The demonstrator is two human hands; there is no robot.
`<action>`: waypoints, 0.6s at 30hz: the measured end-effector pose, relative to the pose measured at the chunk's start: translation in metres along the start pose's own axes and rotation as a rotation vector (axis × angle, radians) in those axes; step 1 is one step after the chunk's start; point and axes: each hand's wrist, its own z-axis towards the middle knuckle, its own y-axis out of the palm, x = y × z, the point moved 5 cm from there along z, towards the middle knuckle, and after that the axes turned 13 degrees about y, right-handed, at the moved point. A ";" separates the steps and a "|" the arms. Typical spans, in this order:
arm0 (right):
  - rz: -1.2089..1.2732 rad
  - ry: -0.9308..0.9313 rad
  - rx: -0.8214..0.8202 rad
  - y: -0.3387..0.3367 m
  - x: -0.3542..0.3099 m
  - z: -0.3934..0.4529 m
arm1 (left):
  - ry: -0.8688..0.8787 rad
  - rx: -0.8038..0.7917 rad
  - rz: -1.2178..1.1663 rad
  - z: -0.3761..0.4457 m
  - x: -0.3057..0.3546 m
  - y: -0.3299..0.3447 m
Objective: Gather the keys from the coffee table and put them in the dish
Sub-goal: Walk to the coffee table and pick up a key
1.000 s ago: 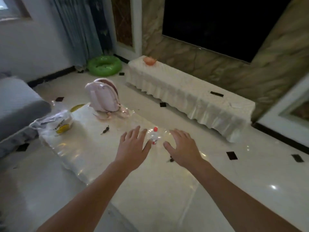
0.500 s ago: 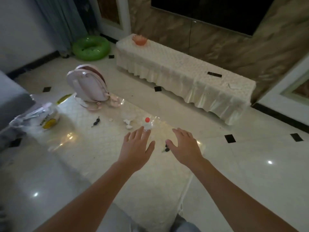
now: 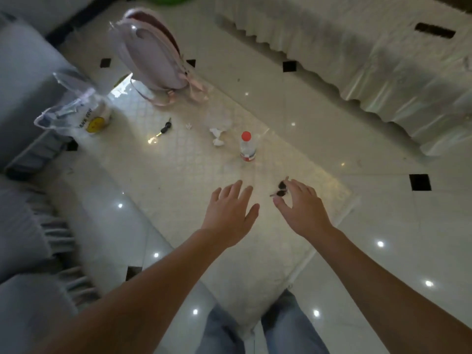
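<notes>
A small bunch of black-headed keys (image 3: 281, 189) lies on the pale coffee table (image 3: 178, 180) near its right edge. My right hand (image 3: 304, 208) is over them, thumb and forefinger curved to either side with the tips at the keys, which still rest on the table. My left hand (image 3: 229, 213) hovers flat, fingers spread, holding nothing, just left of the right hand. Another black key (image 3: 165, 127) lies farther back on the left. A faint clear glass piece (image 3: 219, 119) stands behind some crumpled white paper (image 3: 217, 136); I cannot tell whether it is the dish.
A red-capped bottle (image 3: 247, 146) stands just beyond the keys. A pink backpack (image 3: 153, 52) is at the table's far end and a clear plastic bag (image 3: 76, 111) at its left corner. A grey sofa (image 3: 23, 80) lies left, a cloth-covered bench (image 3: 370, 60) at the back right.
The view has tilted down and come closer to the table. My right hand has reached forward and curled its thumb and forefinger around the black keys. My left hand stays spread.
</notes>
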 end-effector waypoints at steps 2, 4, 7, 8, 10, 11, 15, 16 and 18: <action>-0.013 0.013 -0.036 0.021 0.020 0.019 | -0.024 -0.043 -0.035 0.013 0.001 0.032; -0.019 0.024 -0.066 0.044 0.037 0.037 | -0.053 -0.067 -0.085 0.025 -0.001 0.061; -0.011 0.025 -0.100 0.079 0.058 0.062 | -0.067 -0.042 -0.128 0.046 -0.005 0.095; -0.011 0.024 -0.108 0.090 0.064 0.070 | -0.066 -0.032 -0.126 0.053 -0.007 0.106; -0.013 0.032 -0.131 0.114 0.075 0.085 | -0.079 -0.031 -0.131 0.061 -0.013 0.129; -0.013 0.042 -0.141 0.125 0.079 0.093 | -0.083 -0.046 -0.134 0.063 -0.016 0.142; -0.033 0.086 -0.182 0.165 0.091 0.124 | -0.044 -0.150 -0.120 0.064 -0.023 0.193; -0.035 0.095 -0.184 0.173 0.093 0.132 | -0.045 -0.153 -0.128 0.065 -0.026 0.202; -0.027 0.113 -0.163 0.188 0.095 0.149 | -0.075 -0.127 -0.162 0.070 -0.032 0.218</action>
